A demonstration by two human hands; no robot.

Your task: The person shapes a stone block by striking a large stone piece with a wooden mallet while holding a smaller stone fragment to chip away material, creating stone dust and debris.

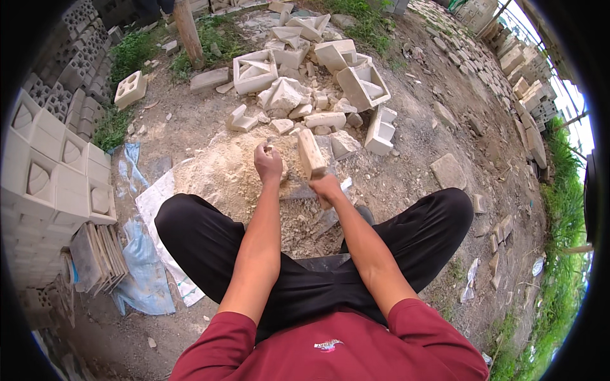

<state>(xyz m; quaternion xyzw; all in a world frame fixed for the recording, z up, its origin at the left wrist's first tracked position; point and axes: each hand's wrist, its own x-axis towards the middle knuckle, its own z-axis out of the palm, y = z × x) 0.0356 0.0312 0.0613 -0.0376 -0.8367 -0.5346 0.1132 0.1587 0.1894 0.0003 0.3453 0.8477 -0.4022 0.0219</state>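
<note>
Fingers (265, 151) of the left hand (269, 164), at centre frame, are curled shut around a small pale fragment (269, 148) of broken block, held just above the heap of pale powder and rubble (222, 171). Just to its right, the right hand (325, 188) is closed around the lower end of a long pale block piece (311, 154), which it holds like a club. That piece's long axis runs from the fist up and slightly left, so its free end stands level with the left fist and close beside it, not touching. Of the 2 hands, the left is nearer the powder heap; the right sits lower in the frame, closer to the person's knees. Beneath both, a flat grey slab (298, 187) lies on the ground between the black-trousered legs. Beyond, at upper centre, a pile of broken decorative concrete blocks (318, 76) spreads out; whole ones are stacked (51, 171) at the left edge.
</note>
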